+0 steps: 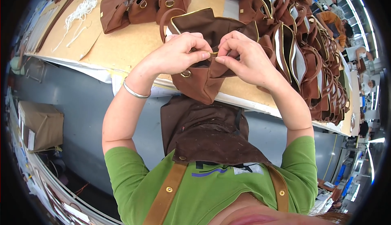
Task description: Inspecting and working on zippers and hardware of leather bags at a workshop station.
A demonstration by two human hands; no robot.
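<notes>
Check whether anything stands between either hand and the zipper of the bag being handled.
Nothing visible does: the left hand and right hand are both at the gold zipper of the brown bag. Other bags lie beyond.

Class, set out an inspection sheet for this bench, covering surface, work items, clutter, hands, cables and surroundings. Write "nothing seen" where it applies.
Surface: tan table, with white material along its near edge.
Work items: brown bag at the near edge, top open, with a gold zip.
Clutter: brown bags at upper left, more crowded at right; loose white string.
Hands: left hand and right hand pinch at the zip, fingertips close together.
Cables: nothing seen on the table; elsewhere too small to tell.
Surroundings: grey floor; brown box at left; people in the background at right.
</notes>
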